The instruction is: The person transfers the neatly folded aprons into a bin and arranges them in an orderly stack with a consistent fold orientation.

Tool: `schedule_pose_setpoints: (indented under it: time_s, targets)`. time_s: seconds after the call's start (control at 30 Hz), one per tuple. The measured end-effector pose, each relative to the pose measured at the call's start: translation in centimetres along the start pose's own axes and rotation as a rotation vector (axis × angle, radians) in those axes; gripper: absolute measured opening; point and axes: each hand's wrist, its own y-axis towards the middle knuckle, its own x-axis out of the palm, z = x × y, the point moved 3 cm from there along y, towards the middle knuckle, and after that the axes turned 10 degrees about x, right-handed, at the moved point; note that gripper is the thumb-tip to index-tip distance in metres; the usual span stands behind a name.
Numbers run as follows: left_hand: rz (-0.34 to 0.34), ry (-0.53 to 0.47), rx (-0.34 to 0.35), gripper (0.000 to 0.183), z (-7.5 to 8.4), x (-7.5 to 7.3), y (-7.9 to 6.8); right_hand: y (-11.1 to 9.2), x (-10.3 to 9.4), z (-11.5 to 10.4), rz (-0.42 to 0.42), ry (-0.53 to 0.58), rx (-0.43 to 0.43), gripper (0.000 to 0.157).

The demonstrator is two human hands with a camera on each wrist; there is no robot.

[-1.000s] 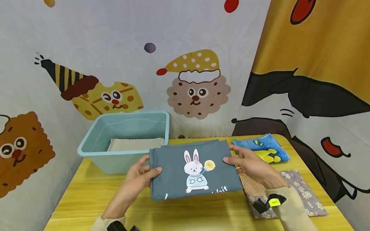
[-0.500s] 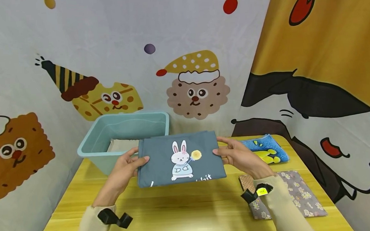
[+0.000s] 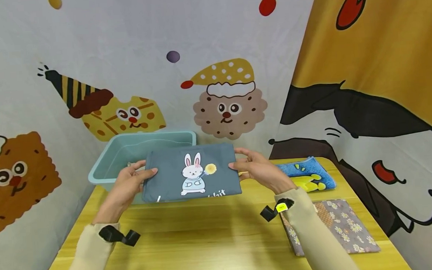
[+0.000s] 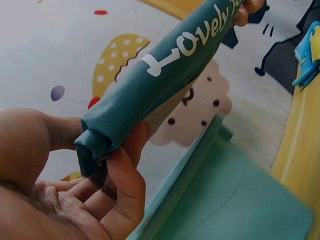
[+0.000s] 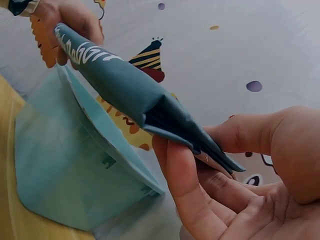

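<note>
A folded slate-blue cloth (image 3: 170,175) with a white rabbit print and lettering is held up level between both hands. My left hand (image 3: 126,186) pinches its left end, thumb on top and fingers underneath. At the other end my right hand (image 3: 260,169) grips it the same way; its folded layers (image 5: 175,125) show edge-on in the right wrist view. The cloth overlaps the front of a pale teal plastic bin (image 3: 192,138), hiding most of that side. In the left wrist view the bin's wall (image 4: 240,185) lies below the cloth.
On the wooden table (image 3: 193,243), a folded grey floral cloth (image 3: 349,230) lies at the right under my right forearm. Behind it is a blue and yellow fuzzy folded cloth (image 3: 307,172). A printed curtain (image 3: 224,35) hangs behind the table.
Both hands have carried the slate-blue cloth left and away from me, from beside the bin to over its front side. The pale cloth inside the bin is now almost hidden.
</note>
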Motion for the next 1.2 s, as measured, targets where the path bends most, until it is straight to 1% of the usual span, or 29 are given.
schedule_pose_setpoints:
  time_s: [0.07, 0.17, 0.3, 0.37, 0.53, 0.63, 0.77, 0.83, 0.97, 1.13, 1.2]
  targets:
    - [0.003, 0.006, 0.002, 0.087, 0.0, -0.6, 0.4, 0.6, 0.3, -0.3, 0.013, -0.002, 0.008, 0.072]
    - [0.007, 0.011, 0.003, 0.086, 0.1, -1.5, 0.9, 1.4, 0.8, -0.7, 0.018, -0.001, 0.017, 0.075]
    - [0.002, 0.063, -0.026, 0.091, 0.2, -2.7, 1.5, 2.4, 1.6, -1.1, 0.019, -0.001, 0.019, 0.081]
    - [-0.002, 0.081, -0.039, 0.092, 0.2, -3.2, 1.8, 2.9, 1.9, -1.3, 0.015, 0.001, 0.016, 0.079]
    - [0.000, 0.086, -0.062, 0.091, 0.0, -4.7, 2.8, 4.2, 2.7, -1.8, 0.019, -0.009, 0.012, 0.071]
    - [-0.003, 0.088, -0.071, 0.090, -0.1, -5.5, 3.2, 5.0, 3.1, -2.2, 0.029, -0.008, 0.022, 0.072]
    - [-0.017, 0.121, -0.083, 0.089, -0.2, -6.6, 3.8, 6.2, 3.5, -2.8, 0.040, -0.013, 0.029, 0.075]
    - [-0.027, 0.137, -0.093, 0.089, -0.2, -7.2, 4.1, 6.7, 3.7, -3.1, 0.043, -0.019, 0.026, 0.074]
    - [-0.037, 0.131, -0.121, 0.092, -0.3, -8.4, 4.7, 7.9, 4.2, -3.6, 0.048, -0.030, 0.023, 0.071]
    - [-0.033, 0.143, -0.148, 0.094, -0.7, -9.7, 5.4, 9.3, 4.9, -4.0, 0.050, -0.034, 0.051, 0.071]
    - [-0.033, 0.163, -0.145, 0.093, -0.8, -10.1, 5.7, 9.8, 5.2, -4.2, 0.048, -0.030, 0.058, 0.071]
